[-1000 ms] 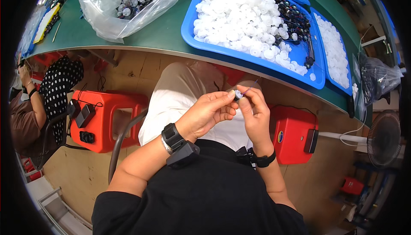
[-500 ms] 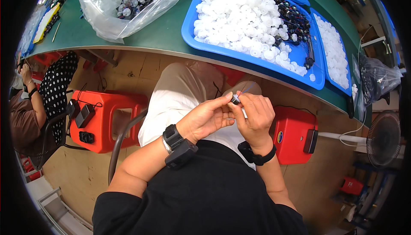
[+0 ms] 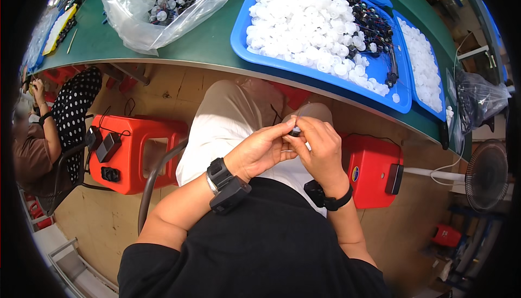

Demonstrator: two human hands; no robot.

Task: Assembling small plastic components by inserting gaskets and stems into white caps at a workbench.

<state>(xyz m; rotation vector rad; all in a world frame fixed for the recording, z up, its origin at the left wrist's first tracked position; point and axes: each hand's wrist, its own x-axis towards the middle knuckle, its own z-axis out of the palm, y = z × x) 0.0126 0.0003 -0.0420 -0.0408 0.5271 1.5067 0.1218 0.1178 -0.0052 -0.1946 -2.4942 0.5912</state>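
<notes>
"Pinching a small black-and-white part (image 3: 294, 132) above the lap (image 3: 217, 119): my left hand (image 3: 259, 150) and right hand (image 3: 321, 149)."
"Progress?"
"I'd call white-topped pieces (image 3: 182, 0) in the clear bag (image 3: 133, 29) done, white caps (image 3: 304, 24) in the blue tray (image 3: 238, 44) left."

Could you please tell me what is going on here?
A seated person holds a small black-and-white part between the fingers of the left hand and right hand, above the lap. On the green table ahead, a blue tray holds a heap of white pieces beside dark wired parts. To its left, an open clear bag contains similar small parts.
</notes>
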